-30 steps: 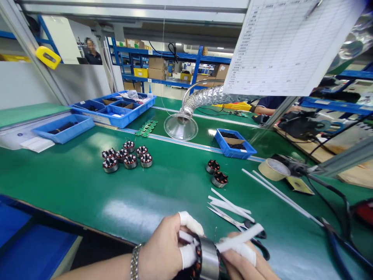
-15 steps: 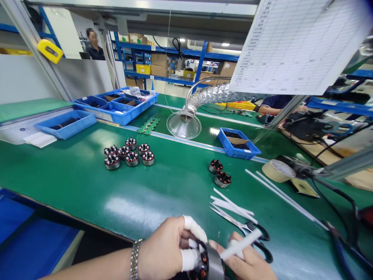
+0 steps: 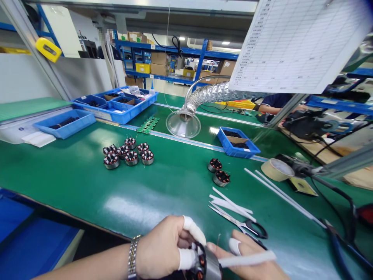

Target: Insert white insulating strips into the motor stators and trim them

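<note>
Low in the view, my left hand [image 3: 163, 249], with white finger covers on thumb and forefinger, is closed around a motor stator [image 3: 212, 264] with copper windings and a steel ring. My right hand [image 3: 250, 252] is at the stator's right side, a fingertip against it near a thin wire that sticks up. A white strip [image 3: 247, 259] runs from the stator across the right fingers; the hand appears closed on it, though the grip is partly hidden. Just beyond the right hand lie black-handled scissors [image 3: 241, 224] and several cut white strips [image 3: 230, 203].
Two stators [image 3: 221, 178] stand ahead, with a group of others [image 3: 131, 157] to the left. Blue parts trays [image 3: 116, 116] are behind, near green circuit boards [image 3: 148, 124]. A funnel hood [image 3: 183, 124], small blue bin [image 3: 239, 149], tape roll [image 3: 276, 170] and long white strips [image 3: 285, 198] are also present.
The white strip has swung down from a raised slant to nearly level, pointing right. My right hand has shifted slightly right, while the left still holds the stator.
</note>
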`<state>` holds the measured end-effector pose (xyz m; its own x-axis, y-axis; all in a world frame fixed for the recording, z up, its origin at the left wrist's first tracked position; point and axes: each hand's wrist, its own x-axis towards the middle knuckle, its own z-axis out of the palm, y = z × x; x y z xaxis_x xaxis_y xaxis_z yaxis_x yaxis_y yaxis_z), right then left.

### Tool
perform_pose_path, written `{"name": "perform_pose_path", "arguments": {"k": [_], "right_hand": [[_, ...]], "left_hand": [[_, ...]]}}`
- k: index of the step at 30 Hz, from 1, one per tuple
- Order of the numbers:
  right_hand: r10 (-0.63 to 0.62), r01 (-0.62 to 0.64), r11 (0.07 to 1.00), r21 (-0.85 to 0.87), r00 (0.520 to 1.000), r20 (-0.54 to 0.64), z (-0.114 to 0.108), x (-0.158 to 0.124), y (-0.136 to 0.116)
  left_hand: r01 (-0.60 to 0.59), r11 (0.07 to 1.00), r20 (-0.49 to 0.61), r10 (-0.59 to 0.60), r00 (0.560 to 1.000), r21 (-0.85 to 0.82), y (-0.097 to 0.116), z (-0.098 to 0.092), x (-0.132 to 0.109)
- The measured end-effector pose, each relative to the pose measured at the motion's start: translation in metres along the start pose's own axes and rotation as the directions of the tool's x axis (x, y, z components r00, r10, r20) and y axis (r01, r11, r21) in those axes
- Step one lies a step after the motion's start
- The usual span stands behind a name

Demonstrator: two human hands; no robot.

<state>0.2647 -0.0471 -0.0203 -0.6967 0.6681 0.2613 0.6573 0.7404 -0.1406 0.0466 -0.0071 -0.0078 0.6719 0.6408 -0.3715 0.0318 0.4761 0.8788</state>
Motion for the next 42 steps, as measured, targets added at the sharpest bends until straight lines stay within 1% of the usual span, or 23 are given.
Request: {"name": "perform_pose_path", "arguments": {"k": [3, 5, 7, 8, 9, 11, 12, 14, 16, 19, 21, 23, 24, 26, 29, 31, 34, 37, 39, 42], "right_hand": [[0.048, -0.048, 0.999, -0.02, 0.999, 0.012, -0.003, 0.001, 0.0], [0.13, -0.13, 0.99, -0.051, 0.991, -0.006, -0.003, -0.002, 0.008], [0.266, -0.274, 0.957, -0.094, 0.96, -0.086, 0.0, -0.005, 0.025], [0.348, -0.365, 0.924, -0.116, 0.926, -0.145, 0.003, -0.006, 0.037], [0.404, -0.429, 0.894, -0.131, 0.896, -0.184, 0.007, -0.006, 0.049], [0.457, -0.491, 0.859, -0.146, 0.863, -0.216, 0.014, -0.004, 0.072], [0.464, -0.498, 0.854, -0.149, 0.86, -0.214, 0.017, -0.002, 0.081], [0.468, -0.5, 0.853, -0.149, 0.859, -0.207, 0.02, 0.005, 0.09], [0.464, -0.5, 0.854, -0.144, 0.858, -0.221, 0.019, 0.011, 0.088], [0.445, -0.487, 0.866, -0.113, 0.853, -0.271, 0.01, 0.016, 0.068], [0.402, -0.434, 0.899, -0.062, 0.873, -0.275, 0.0, 0.016, 0.048], [0.331, -0.342, 0.94, 0.008, 0.903, -0.275, -0.008, 0.015, 0.027], [0.302, -0.304, 0.952, 0.04, 0.909, -0.286, -0.011, 0.015, 0.018], [0.28, -0.268, 0.96, 0.082, 0.904, -0.324, -0.013, 0.015, 0.005], [0.298, -0.288, 0.954, 0.083, 0.879, -0.372, -0.007, 0.017, -0.004], [0.297, -0.29, 0.954, 0.079, 0.87, -0.393, 0.0, 0.018, -0.007], [0.28, -0.274, 0.959, 0.077, 0.86, -0.427, 0.009, 0.021, -0.012], [0.239, -0.234, 0.97, 0.07, 0.851, -0.467, 0.014, 0.022, -0.017], [0.24, -0.214, 0.971, 0.109, 0.844, -0.48, 0.017, 0.02, -0.018], [0.268, -0.204, 0.963, 0.179, 0.819, -0.508, 0.024, 0.016, -0.018]], "left_hand": [[-0.007, 0.999, -0.011, 0.007, 1.0, -0.038, -0.003, -0.002, 0.002], [-0.032, 0.992, -0.056, 0.026, 0.998, -0.126, -0.004, -0.007, 0.004], [-0.091, 0.966, -0.15, 0.056, 0.987, -0.243, -0.002, -0.014, 0.007], [-0.133, 0.945, -0.212, 0.07, 0.975, -0.299, 0.0, -0.018, 0.008], [-0.173, 0.923, -0.273, 0.078, 0.959, -0.343, 0.002, -0.022, 0.009], [-0.242, 0.889, -0.372, 0.089, 0.924, -0.388, 0.006, -0.03, 0.01], [-0.264, 0.881, -0.4, 0.095, 0.912, -0.393, 0.007, -0.033, 0.01], [-0.265, 0.885, -0.416, 0.091, 0.905, -0.383, 0.009, -0.036, 0.009], [-0.221, 0.905, -0.399, 0.063, 0.915, -0.364, 0.008, -0.036, 0.008], [-0.14, 0.925, -0.358, 0.005, 0.934, -0.353, 0.004, -0.034, 0.006], [-0.12, 0.927, -0.334, -0.007, 0.942, -0.355, 0.002, -0.032, 0.007], [-0.107, 0.927, -0.296, -0.004, 0.955, -0.358, 0.0, -0.03, 0.008], [-0.095, 0.929, -0.261, -0.002, 0.965, -0.359, 0.0, -0.029, 0.008], [-0.063, 0.934, -0.162, 0.006, 0.987, -0.352, 0.0, -0.027, 0.009], [-0.034, 0.94, -0.025, 0.027, 0.999, -0.34, 0.0, -0.023, 0.008], [-0.037, 0.939, 0.022, 0.048, 0.999, -0.342, 0.0, -0.021, 0.007], [-0.077, 0.94, 0.037, 0.095, 0.995, -0.332, 0.0, -0.016, 0.005], [-0.122, 0.961, 0.038, 0.136, 0.99, -0.25, 0.002, -0.009, 0.002], [-0.141, 0.972, 0.04, 0.151, 0.988, -0.187, 0.003, -0.005, 0.0], [-0.144, 0.982, 0.024, 0.148, 0.989, -0.126, 0.006, 0.001, -0.002]]}}
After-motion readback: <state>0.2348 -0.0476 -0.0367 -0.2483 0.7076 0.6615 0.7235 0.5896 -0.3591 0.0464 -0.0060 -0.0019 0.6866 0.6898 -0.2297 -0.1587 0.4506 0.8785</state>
